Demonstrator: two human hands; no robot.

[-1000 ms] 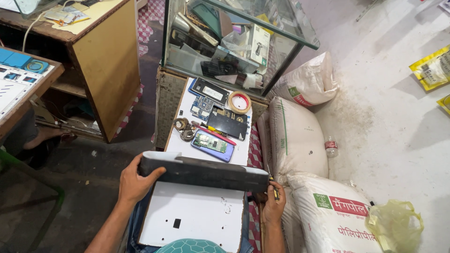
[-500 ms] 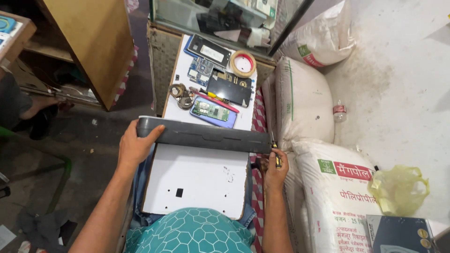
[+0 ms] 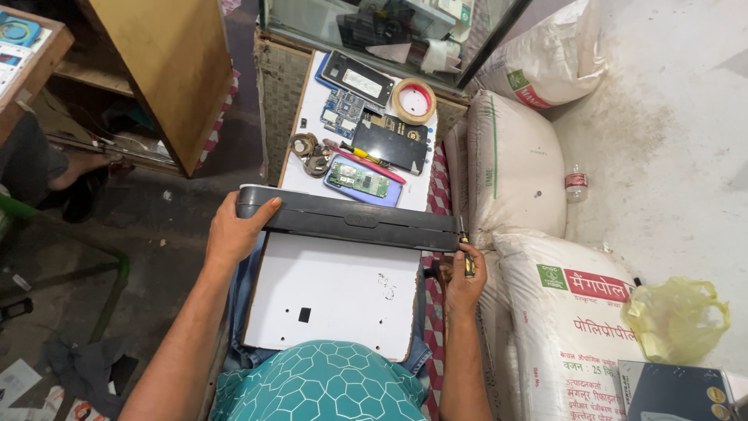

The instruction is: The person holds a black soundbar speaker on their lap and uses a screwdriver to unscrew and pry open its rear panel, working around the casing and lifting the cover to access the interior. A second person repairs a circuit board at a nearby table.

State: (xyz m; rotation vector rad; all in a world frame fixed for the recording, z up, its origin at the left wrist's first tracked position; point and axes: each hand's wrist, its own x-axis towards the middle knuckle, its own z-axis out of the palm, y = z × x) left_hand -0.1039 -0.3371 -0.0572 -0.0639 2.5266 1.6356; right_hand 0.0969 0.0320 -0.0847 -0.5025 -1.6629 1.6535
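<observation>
A white box-shaped device (image 3: 335, 292) with a dark grey top edge (image 3: 351, 222) lies on my lap, its white panel facing up. My left hand (image 3: 234, 232) grips the left end of the grey edge. At the device's right side my right hand (image 3: 463, 277) is closed around a small screwdriver (image 3: 466, 249) with a yellow and black handle, its tip against the right end of the grey edge.
A white table (image 3: 308, 168) ahead carries circuit boards (image 3: 360, 181), a black phone panel (image 3: 358, 76), a tape roll (image 3: 413, 100) and small tools. White sacks (image 3: 510, 168) are stacked on the right, with a yellow bag (image 3: 674, 320). A wooden cabinet (image 3: 167, 70) stands left.
The view has tilted down and drawn closer. Both hands keep their hold on the device, which has stayed on my lap.
</observation>
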